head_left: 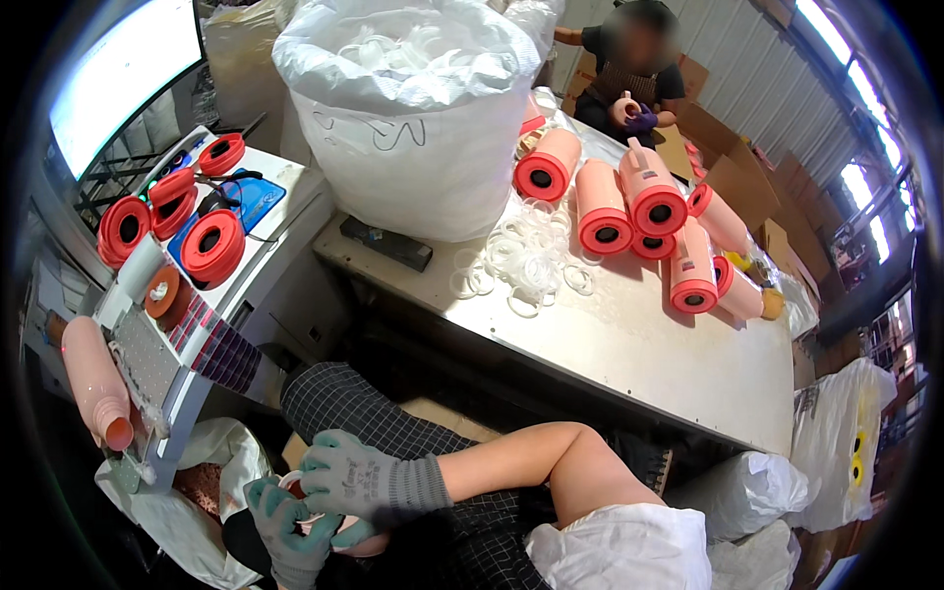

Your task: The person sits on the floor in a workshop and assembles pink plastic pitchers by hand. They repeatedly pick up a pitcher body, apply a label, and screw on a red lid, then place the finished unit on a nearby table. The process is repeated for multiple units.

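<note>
Over my lap, both hands in grey gloves with teal palms are closed around a pink jug (366,544), mostly hidden by the gloves. My left hand (290,531) grips it from the lower left. Across its top lies my right hand (359,477), fingers bent over a pale rim with a reddish inside. Loose white plastic rings (531,258) lie heaped on the white table (610,354) ahead. Several pink jugs with coral-red bases, one of them a handled jug (649,182), lie there too.
A big white woven sack (393,157) of white rings stands on the table. On the left, a desk holds coral-red round parts (213,246), a bright screen (123,69) and a pink bottle-shaped body (93,379). A co-worker (634,79) sits beyond the table, holding a pink piece.
</note>
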The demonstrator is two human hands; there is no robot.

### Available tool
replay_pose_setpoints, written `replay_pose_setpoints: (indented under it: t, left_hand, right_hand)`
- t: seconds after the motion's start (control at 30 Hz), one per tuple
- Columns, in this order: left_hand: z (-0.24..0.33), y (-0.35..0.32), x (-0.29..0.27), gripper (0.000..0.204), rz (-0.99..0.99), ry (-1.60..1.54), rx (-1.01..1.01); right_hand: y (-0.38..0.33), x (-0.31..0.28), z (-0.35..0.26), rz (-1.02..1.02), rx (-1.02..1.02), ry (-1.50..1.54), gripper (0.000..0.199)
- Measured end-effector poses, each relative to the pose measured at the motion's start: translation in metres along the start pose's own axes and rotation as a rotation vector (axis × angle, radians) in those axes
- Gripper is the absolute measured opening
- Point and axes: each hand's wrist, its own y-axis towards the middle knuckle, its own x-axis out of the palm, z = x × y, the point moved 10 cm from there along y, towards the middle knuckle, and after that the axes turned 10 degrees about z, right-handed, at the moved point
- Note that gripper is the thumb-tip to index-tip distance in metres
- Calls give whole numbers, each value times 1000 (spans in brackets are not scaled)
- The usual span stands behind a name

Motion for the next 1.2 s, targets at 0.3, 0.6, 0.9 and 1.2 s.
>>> replay_pose_setpoints:
  t: [0.3,0.6,0.9,1.2]
  left_hand:
    - [16,22,-9,31,-85,335,-11]
    - [26,71,-8,39,-428,508,142]
    - [2,48,21,29,-783,217,90]
    - [12,65,3,31,-264,61,60]
  right_hand:
    - [-10,9,0,386,153,69,37]
    - [31,-13,-13,-26,72,87,17]
    - [23,-3,-25,-98,-50,10,29]
    - [4,-25,-12,24,-24,76,35]
